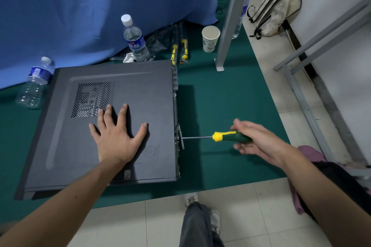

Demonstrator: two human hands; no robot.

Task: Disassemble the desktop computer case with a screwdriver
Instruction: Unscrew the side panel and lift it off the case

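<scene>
Lying flat on its side on the green tabletop (pixel 210 106) is the computer case (pixel 104 126), with its big dark side panel facing up. The left hand (pixel 116 136) rests on top of that panel with its fingers spread out straight, pressing down to keep the case from sliding. It holds nothing.

The right hand (pixel 253 138) is to the right of the case. Its fingers are curled round the green and yellow handle of the screwdriver (pixel 220 137). The hand looks a bit blurry, so how tight the hold is cannot be told. The thin metal shaft points left, and its tip meets the back edge of the case, at a small metal bracket (pixel 179 136) on the near part of that edge. The screw itself is too small to see.

This looks like an early step: taking out a screw that holds the side panel on. The panel is not yet off. The next move likely calls for keeping the tip straight in the screw, pushing in a little, and turning the handle until the screw is loose. The left hand should keep the case steady.

Far behind the case stand two water bottles (pixel 136 40), a paper cup (pixel 209 39) and more yellow tools (pixel 178 50), with a blue cloth (pixel 100 6) behind them.
</scene>
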